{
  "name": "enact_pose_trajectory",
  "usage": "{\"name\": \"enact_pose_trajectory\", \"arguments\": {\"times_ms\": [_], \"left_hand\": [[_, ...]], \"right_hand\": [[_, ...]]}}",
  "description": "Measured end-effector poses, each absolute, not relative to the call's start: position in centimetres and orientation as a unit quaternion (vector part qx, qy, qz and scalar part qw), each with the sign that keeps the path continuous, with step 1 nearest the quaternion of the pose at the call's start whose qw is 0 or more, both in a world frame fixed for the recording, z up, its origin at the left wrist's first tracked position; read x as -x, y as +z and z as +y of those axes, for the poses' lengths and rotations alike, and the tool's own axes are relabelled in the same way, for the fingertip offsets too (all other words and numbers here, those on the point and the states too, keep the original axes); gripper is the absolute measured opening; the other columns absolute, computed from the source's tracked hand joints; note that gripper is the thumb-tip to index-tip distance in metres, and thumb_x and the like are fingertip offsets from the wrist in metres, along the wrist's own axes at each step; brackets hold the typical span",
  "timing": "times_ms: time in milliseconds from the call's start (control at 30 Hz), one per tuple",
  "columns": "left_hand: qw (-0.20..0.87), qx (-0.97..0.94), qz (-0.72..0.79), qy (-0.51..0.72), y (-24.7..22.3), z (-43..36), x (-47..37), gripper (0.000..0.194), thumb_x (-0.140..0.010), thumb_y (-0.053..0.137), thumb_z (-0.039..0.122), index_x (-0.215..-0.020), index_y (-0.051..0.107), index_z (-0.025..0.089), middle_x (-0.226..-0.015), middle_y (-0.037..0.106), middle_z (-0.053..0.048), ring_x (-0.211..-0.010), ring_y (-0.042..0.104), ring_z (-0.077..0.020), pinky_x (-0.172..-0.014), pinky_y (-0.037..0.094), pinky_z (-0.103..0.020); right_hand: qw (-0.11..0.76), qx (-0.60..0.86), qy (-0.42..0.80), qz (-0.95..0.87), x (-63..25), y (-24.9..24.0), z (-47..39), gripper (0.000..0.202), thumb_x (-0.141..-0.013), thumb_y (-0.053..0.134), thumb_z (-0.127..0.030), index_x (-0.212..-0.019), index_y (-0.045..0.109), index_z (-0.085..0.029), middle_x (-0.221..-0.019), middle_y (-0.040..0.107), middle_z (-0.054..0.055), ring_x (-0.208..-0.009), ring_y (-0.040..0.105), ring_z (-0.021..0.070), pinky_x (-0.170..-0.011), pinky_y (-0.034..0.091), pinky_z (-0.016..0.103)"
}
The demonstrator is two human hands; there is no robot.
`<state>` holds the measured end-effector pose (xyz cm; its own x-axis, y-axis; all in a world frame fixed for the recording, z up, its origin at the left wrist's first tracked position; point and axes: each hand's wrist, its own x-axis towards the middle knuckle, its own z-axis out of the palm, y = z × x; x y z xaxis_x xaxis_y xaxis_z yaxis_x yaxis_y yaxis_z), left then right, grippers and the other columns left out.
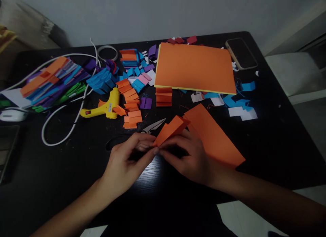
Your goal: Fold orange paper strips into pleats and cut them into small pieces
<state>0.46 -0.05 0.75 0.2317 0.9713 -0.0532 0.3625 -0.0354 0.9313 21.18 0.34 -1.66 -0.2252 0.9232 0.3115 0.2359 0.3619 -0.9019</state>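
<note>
Both hands meet near the middle of the dark table, holding a folded orange paper piece [171, 129] between them. My left hand [129, 158] pinches its lower left end, thumb and fingers closed. My right hand [189, 153] grips its lower edge from the right, fingertips touching those of my left hand. Under and beyond my right hand lies an orange paper strip [214, 136]. Scissors [154, 127] lie just behind my left hand, blades pointing right and handles in shadow.
A yellow glue gun [103, 109] lies left, near a looping white cable [66, 139]. Folded orange pieces [132, 116] sit beside it. Orange sheets [196, 68] are stacked at the back, with a phone [241, 53] at back right. Coloured bundles [54, 82] lie back left.
</note>
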Motion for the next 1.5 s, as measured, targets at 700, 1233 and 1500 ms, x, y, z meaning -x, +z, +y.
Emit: {"name": "enact_pose_trajectory", "arguments": {"times_ms": [700, 1233, 1500], "left_hand": [[0.365, -0.690, 0.508, 0.366, 0.7, 1.1, 0.3, 0.019, -0.094, 0.074, 0.013, -0.109, 0.082, 0.021, -0.096, 0.080, -0.002, -0.078, 0.073, -0.0119, -0.072, 0.061, -0.021], [0.398, -0.696, 0.475, 0.362, 1.0, 1.0, 0.2, 0.009, -0.093, 0.075, 0.011, -0.093, 0.078, 0.020, -0.091, 0.083, 0.000, -0.082, 0.080, -0.0119, -0.075, 0.062, -0.015], [0.392, -0.700, 0.459, 0.382, 0.6, 0.6, 0.2, 0.012, -0.095, 0.075, 0.010, -0.097, 0.078, 0.021, -0.094, 0.083, 0.000, -0.087, 0.081, -0.0128, -0.080, 0.064, -0.018]], "right_hand": [[0.576, 0.366, 0.535, -0.497, -22.1, -1.5, 0.3, 0.015, -0.106, 0.064, -0.034, -0.119, 0.058, -0.030, -0.141, 0.067, 0.007, -0.129, 0.069, 0.0271, -0.102, 0.061, 0.047], [0.339, 0.405, 0.735, -0.425, -22.0, -0.7, 1.8, 0.013, -0.091, 0.083, -0.025, -0.104, 0.080, -0.023, -0.101, 0.080, 0.001, -0.091, 0.076, 0.0147, -0.084, 0.060, 0.028], [0.311, 0.387, 0.813, -0.304, -21.7, -0.8, 2.2, 0.020, -0.082, 0.093, -0.029, -0.097, 0.082, -0.023, -0.089, 0.077, -0.001, -0.081, 0.071, 0.0134, -0.076, 0.058, 0.027]]}}
